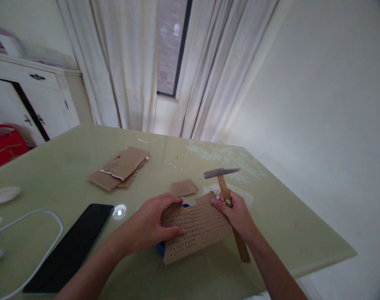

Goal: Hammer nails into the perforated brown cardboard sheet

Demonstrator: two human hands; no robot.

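Observation:
A piece of brown cardboard (202, 223), punched with rows of small holes, is tilted between my two hands. My left hand (154, 221) is closed on its left side, thumb on the near face and fingers over the far edge. Something small and shiny shows by the left fingertips, too small to name. My right hand (238, 212) grips the wooden handle of a hammer (223, 177), its metal head pointing up and away, while the thumb presses on the cardboard's right edge. Behind the cardboard lies a blue object (160, 249), mostly hidden.
A small punched cardboard square (184, 187) lies just beyond my hands. Farther left is a stack of cardboard pieces (127, 166). On the left are a black tablet (69, 250), a white cable (60, 223), a white mouse (5, 195) and a clear round disc (119, 211).

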